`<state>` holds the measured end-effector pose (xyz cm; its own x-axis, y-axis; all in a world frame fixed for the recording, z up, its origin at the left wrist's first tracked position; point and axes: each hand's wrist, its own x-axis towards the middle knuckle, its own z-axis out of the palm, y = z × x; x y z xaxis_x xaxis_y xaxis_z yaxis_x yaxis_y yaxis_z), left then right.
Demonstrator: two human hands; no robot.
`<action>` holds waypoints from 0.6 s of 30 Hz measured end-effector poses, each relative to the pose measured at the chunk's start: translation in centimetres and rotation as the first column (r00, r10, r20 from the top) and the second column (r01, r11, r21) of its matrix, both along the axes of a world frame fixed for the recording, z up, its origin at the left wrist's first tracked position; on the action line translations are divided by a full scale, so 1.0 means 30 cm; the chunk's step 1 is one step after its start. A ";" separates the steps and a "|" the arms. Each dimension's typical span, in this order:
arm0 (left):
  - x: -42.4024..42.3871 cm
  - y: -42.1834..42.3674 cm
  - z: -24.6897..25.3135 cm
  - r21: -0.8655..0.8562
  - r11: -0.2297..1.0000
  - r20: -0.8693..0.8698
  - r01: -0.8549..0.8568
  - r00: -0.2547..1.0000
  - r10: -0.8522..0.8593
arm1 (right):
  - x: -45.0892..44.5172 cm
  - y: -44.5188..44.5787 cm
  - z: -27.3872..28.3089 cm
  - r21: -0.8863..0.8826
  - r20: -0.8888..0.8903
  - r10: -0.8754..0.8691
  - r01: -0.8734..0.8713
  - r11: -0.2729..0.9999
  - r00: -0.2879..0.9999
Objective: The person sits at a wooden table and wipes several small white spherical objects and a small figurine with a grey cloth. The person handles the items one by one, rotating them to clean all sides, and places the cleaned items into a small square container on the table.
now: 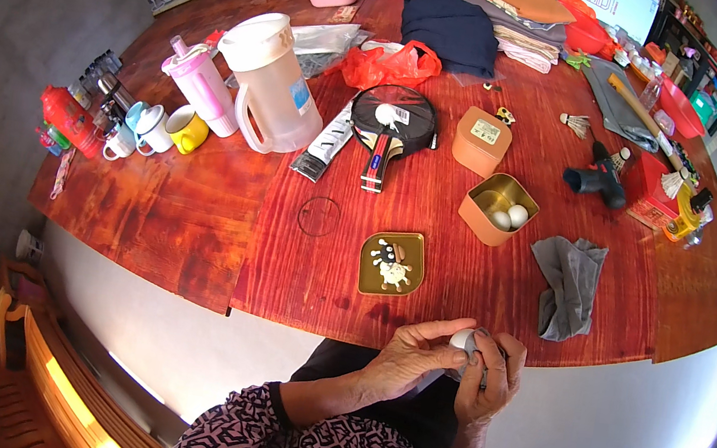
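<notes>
Just past the table's near edge, my left hand [405,358] grips a white ball [461,338], likely a table tennis ball, between thumb and fingers. My right hand [491,380] presses a small grey cloth [471,345] against the ball's right side; most of that cloth is hidden by the fingers. Two similar white balls [509,216] lie inside an open orange tin [485,225] with a gold interior. Nearer to me, a gold tin lid or tray [368,280] holds black and cream sheep figures [393,273]. A crumpled grey cloth [566,287] rests to the right.
Table tennis bats [375,164], one in a black cover, lie mid-table beside a closed orange tin [482,142]. A large plastic jug [286,104], a pink tumbler [202,88] and a yellow mug [187,130] stand left. At right are a cordless drill [602,179], shuttlecocks [575,124] and a hammer [644,120].
</notes>
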<state>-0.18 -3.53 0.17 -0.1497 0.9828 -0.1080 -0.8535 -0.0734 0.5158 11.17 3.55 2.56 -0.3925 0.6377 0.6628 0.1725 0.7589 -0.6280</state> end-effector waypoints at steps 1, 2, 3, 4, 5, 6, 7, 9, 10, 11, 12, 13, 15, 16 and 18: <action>-0.006 -0.002 0.004 -0.016 1.000 -0.021 0.010 1.000 -0.010 | 0.000 0.006 0.010 -0.037 0.014 0.030 -0.030 0.999 0.999; -0.016 -0.006 0.012 -0.033 0.999 -0.041 0.019 0.999 -0.020 | 0.004 0.015 0.026 -0.075 0.026 0.061 -0.059 0.995 0.998; -0.017 -0.007 0.012 -0.035 0.999 -0.075 0.023 0.997 -0.026 | 0.010 0.021 0.037 -0.112 0.041 0.090 -0.085 0.990 0.995; -0.019 -0.009 0.012 -0.039 0.999 -0.109 0.026 0.994 -0.030 | 0.014 0.024 0.042 -0.176 0.023 0.110 -0.104 0.979 0.994; -0.021 -0.010 0.006 -0.028 0.999 -0.161 0.024 0.987 -0.028 | 0.018 0.027 0.046 -0.238 0.004 0.128 -0.123 0.963 0.992; -0.021 -0.010 0.004 -0.015 1.000 -0.212 0.021 0.977 -0.024 | 0.022 0.032 0.048 -0.297 -0.016 0.145 -0.143 0.944 0.989; -0.021 -0.011 0.004 -0.008 1.000 -0.242 0.026 0.970 -0.027 | 0.027 0.040 0.041 -0.346 -0.058 0.169 -0.179 0.921 0.984; -0.023 -0.015 0.007 0.007 0.999 -0.301 0.036 0.953 -0.032 | 0.034 0.055 0.019 -0.436 -0.145 0.209 -0.252 0.864 0.967; -0.021 -0.013 0.007 0.022 0.999 -0.314 0.031 0.949 -0.022 | 0.037 0.054 0.019 -0.509 -0.198 0.215 -0.288 0.811 0.956; -0.019 -0.009 0.006 0.036 0.999 -0.326 0.025 0.945 -0.012 | 0.037 0.057 0.023 -0.479 -0.166 0.220 -0.274 0.834 0.961; -0.020 -0.007 0.007 0.049 0.999 -0.339 0.018 0.941 0.000 | 0.035 0.060 0.029 -0.450 -0.135 0.226 -0.263 0.853 0.965; -0.024 -0.010 0.007 0.063 0.998 -0.401 0.014 0.916 0.012 | 0.034 0.060 0.037 -0.420 -0.103 0.230 -0.252 0.872 0.968; -0.036 -0.017 0.009 0.094 0.996 -0.519 0.007 0.854 0.043 | 0.037 0.036 0.079 -0.309 0.051 0.239 -0.213 0.927 0.970; -0.040 -0.016 0.001 0.135 0.990 -0.552 0.031 0.833 0.049 | 0.037 0.027 0.092 -0.247 0.127 0.236 -0.200 0.948 0.963; -0.048 -0.020 0.025 0.087 0.995 -0.680 0.057 0.733 0.018 | 0.037 0.027 0.095 -0.160 0.192 0.237 -0.208 0.965 0.952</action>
<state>-1.62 -4.12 0.93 -0.1273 0.9859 0.1086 -0.2802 -0.1408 0.9496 12.27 4.36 5.42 -0.6543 0.5967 0.4645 0.1468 0.7028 -0.6961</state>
